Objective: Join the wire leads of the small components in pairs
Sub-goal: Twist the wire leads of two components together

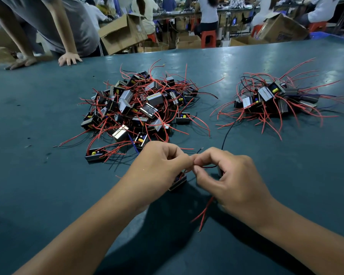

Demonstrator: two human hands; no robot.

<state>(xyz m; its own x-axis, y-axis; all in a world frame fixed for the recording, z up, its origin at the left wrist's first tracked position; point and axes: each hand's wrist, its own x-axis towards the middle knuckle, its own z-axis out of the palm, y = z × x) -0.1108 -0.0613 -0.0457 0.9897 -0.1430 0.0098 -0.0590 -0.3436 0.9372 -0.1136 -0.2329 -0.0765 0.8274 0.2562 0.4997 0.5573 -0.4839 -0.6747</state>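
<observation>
step: the person is joining two wire ends together, i think. both hands meet in the middle, near the front of the table [48,108].
left hand: the left hand [159,165] has its fingers curled, and its fingertips pinch a thin wire where it meets the other hand.
right hand: the right hand [226,179] has its finger and thumb pinched on a dark wire lead [208,167] that runs between the two hands.
small part under the hands: one small black component [178,181] lies on the table just under the left hand. a bit of a second one peeks out inside the right hand's curl, but it is mostly hidden.
loose ends: red leads [205,213] hang down toward the person, between the two arms.
big pile: a big heap of components [135,108] with red wires sits just behind the hands. these look like the ones not done yet.
small pile: a smaller heap [276,98] sits to the right, well apart from the big one. it may be the finished pairs, but i cannot tell from here.
next move: i think the fingers need to twist the two bare tips round each other until they hold. it calls for a tight pinch and small turns, so the tips do not slip apart.
other people: somebody's hand [70,58] rests on the far edge of the table.
</observation>
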